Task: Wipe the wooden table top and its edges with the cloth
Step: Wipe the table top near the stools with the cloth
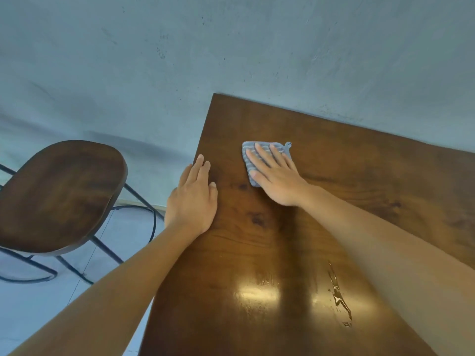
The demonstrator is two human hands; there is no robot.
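Note:
A dark wooden table top (359,181) fills the right and lower part of the view, its far edge against a grey wall. A small folded blue-and-white striped cloth (248,156) lies on it near the far left corner. My right hand (276,176) presses flat on the cloth with fingers spread, covering most of it. My left hand (194,199) rests flat on the table's left edge, fingers together, holding nothing. A streak of wetness (339,296) shines on the near right part of the top.
A wooden stool (59,196) with a thin black metal frame stands to the left of the table, over a pale floor (33,309). The grey wall (231,47) runs directly behind the table.

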